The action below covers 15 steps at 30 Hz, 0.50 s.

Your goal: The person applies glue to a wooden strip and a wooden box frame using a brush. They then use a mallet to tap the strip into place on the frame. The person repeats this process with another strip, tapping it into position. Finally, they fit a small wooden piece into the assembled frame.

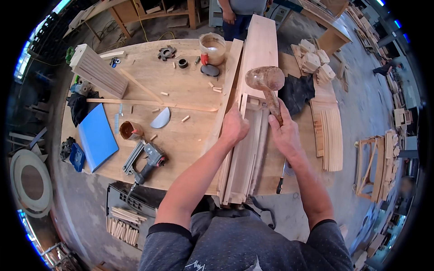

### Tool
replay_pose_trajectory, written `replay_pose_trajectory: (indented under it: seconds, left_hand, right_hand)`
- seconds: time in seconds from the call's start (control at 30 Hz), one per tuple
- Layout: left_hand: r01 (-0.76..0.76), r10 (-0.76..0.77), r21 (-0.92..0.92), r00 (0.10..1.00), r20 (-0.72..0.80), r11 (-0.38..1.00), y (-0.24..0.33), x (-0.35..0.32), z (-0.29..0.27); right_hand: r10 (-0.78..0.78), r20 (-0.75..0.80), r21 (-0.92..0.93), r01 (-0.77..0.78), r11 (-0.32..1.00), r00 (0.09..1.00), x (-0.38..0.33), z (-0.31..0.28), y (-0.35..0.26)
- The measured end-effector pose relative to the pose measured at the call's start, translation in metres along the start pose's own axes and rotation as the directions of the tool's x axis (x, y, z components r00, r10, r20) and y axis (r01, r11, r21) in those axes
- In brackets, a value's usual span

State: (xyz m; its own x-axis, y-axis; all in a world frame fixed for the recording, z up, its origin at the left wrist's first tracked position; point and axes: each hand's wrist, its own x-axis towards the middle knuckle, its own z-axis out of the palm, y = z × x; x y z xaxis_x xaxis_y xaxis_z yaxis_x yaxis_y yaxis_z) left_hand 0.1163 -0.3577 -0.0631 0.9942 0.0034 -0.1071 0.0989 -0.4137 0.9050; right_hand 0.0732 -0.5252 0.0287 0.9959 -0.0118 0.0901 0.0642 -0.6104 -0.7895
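- Head view: a broad, pale wooden workbench [181, 147] carries nearly everything here.
- A long, pale timber piece [248, 153], hollowed into an open channel at its near part, lies lengthwise on the bench's right half, its near end just before the wearer's body. Its far part is a plain, broad face, and another person [242, 20] stands beyond, near that end.
- A fluted, square-sided wooden post [99, 71] leans across the far left of the bench.
- A flat, rectangular blue panel [98, 137] lies below it, at the left edge.
- A stack of thin, curved, light-wood boards [332, 140] sits to the right.
- A mallet with a worn, brownish barrel head [265, 79] is raised over the channelled timber.
- A grey-and-black nail gun [145, 161] rests near the front edge.
- The right hand [286, 134] is closed around the mallet's handle.
- The left hand [235, 125] is folded, fingers bent against the timber's left side — whether they pinch anything small, I cannot tell.
- A translucent, round tub [212, 49] stands at the far side.
- Short, pale wooden dowels [185, 119] are scattered about, smallest of all.
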Motion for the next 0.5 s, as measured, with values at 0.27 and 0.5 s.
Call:
replay_pose_trajectory:
  seconds: [0.27, 0.5]
  left_hand:
    - [0.041, -0.039, -0.028, 0.998, 0.056, 0.999, 0.008, 0.001, -0.005]
    - [0.088, -0.084, -0.054, 0.994, 0.076, 0.995, 0.011, 0.001, -0.010]
  right_hand:
    - [0.090, 0.133, -0.120, -0.074, 0.990, 0.987, 0.006, 0.003, 0.018]
    - [0.169, 0.110, -0.044, -0.165, 0.985, 0.980, 0.001, 0.009, 0.015]
